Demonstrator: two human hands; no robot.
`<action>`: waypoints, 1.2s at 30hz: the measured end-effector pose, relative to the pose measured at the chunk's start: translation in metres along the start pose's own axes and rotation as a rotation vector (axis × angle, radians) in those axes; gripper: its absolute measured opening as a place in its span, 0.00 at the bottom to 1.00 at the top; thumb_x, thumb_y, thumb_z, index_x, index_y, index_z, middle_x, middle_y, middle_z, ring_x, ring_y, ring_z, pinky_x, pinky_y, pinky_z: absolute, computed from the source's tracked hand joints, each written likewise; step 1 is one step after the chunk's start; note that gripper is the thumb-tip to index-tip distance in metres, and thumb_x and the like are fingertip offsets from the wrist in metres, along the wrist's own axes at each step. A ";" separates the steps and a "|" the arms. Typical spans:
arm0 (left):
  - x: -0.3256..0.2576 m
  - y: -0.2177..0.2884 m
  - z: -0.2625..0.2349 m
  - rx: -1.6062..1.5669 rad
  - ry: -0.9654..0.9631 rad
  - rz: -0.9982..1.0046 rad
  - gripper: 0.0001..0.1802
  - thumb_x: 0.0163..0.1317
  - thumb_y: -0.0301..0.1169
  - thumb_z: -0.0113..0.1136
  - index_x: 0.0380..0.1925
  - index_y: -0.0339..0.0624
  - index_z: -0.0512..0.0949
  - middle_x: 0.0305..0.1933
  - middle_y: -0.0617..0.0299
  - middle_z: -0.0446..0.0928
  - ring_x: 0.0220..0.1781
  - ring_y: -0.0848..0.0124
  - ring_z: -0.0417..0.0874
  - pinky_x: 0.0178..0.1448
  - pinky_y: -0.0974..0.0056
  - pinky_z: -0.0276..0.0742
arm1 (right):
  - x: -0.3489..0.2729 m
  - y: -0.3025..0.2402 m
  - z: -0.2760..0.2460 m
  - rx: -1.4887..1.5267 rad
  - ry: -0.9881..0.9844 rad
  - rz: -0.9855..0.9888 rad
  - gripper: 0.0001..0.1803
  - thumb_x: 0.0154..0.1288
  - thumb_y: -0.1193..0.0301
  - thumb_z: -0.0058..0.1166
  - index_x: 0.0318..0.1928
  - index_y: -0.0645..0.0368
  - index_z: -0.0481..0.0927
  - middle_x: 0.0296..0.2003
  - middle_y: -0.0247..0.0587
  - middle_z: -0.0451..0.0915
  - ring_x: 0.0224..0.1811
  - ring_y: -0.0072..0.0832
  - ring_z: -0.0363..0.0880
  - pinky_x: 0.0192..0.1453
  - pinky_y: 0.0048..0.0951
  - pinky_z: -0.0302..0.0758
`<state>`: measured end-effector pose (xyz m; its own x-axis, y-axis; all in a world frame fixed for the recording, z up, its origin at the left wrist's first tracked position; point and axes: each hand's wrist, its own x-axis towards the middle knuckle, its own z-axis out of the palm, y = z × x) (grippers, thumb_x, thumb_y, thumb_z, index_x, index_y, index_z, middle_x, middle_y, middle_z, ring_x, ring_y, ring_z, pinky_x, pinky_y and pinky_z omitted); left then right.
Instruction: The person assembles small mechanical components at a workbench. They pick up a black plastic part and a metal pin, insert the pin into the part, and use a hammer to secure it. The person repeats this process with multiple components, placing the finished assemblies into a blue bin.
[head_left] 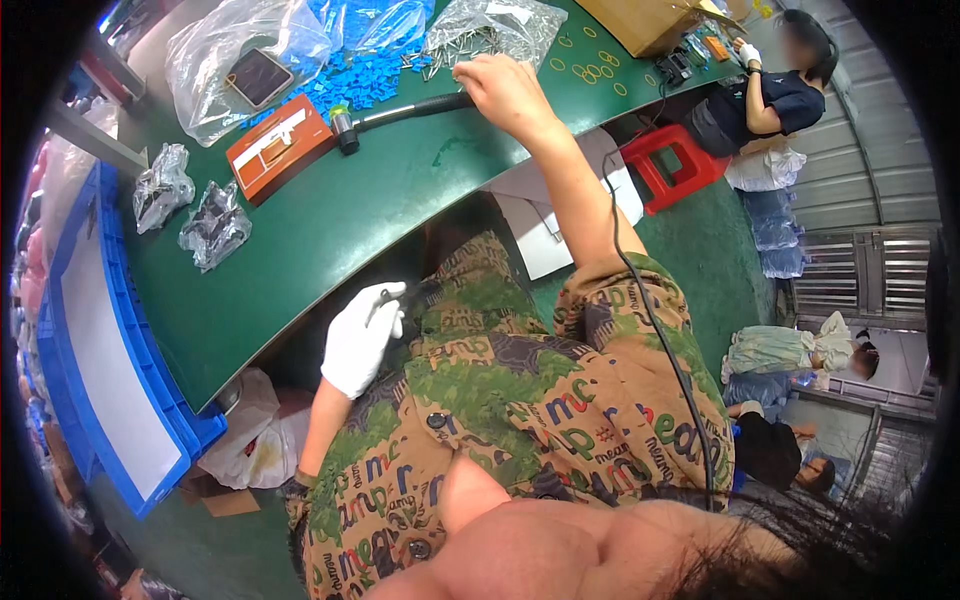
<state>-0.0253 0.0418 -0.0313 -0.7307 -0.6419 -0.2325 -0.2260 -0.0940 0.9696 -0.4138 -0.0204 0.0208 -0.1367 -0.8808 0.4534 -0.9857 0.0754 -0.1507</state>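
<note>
My left hand (360, 342), in a white glove, is above my lap just off the bench edge. Its fingers are curled around a small dark piece (386, 297) whose kind I cannot make out. My bare right hand (508, 95) reaches over the bench with thumb and fingers drawn together; whatever they hold is hidden. Below it ends the black grip of a mallet (410, 108) lying on its side, its head green-yellow and black. Beside the right hand lies a clear bag (505, 25) with long, thin metal pieces (452, 55) around it.
Blue small parts (365, 85) are heaped behind an orange box (280, 150). Two small clear bags (215, 225) of dark parts lie left. Yellow rings (600, 72) and a cardboard box (640, 25) are farther right. A co-worker (765, 100) sits near a red stool (672, 165).
</note>
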 end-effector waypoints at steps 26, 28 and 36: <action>0.015 0.004 0.008 -0.412 -0.007 -0.129 0.16 0.77 0.34 0.55 0.54 0.35 0.83 0.31 0.67 0.81 0.32 0.79 0.77 0.40 0.71 0.73 | -0.090 -0.127 -0.004 1.785 -0.561 0.307 0.11 0.71 0.77 0.63 0.52 0.59 0.83 0.47 0.34 0.85 0.53 0.23 0.83 0.63 0.29 0.78; 0.014 0.006 0.008 -0.421 -0.012 -0.149 0.16 0.76 0.34 0.55 0.53 0.35 0.84 0.31 0.67 0.80 0.32 0.79 0.77 0.40 0.71 0.73 | -0.106 -0.144 0.002 1.848 -0.676 0.360 0.10 0.72 0.77 0.59 0.52 0.58 0.80 0.51 0.41 0.85 0.56 0.27 0.82 0.65 0.32 0.76; 0.012 0.013 0.005 -0.468 -0.034 -0.159 0.16 0.76 0.35 0.56 0.52 0.32 0.83 0.33 0.66 0.80 0.33 0.78 0.78 0.41 0.70 0.74 | -0.114 -0.143 0.010 1.924 -0.721 0.360 0.10 0.73 0.75 0.60 0.52 0.58 0.81 0.54 0.48 0.84 0.55 0.26 0.83 0.63 0.32 0.78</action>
<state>-0.0397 0.0367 -0.0217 -0.7331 -0.5674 -0.3751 -0.0286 -0.5252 0.8505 -0.2561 0.0649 -0.0184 0.2675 -0.9609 -0.0716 0.4656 0.1939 -0.8635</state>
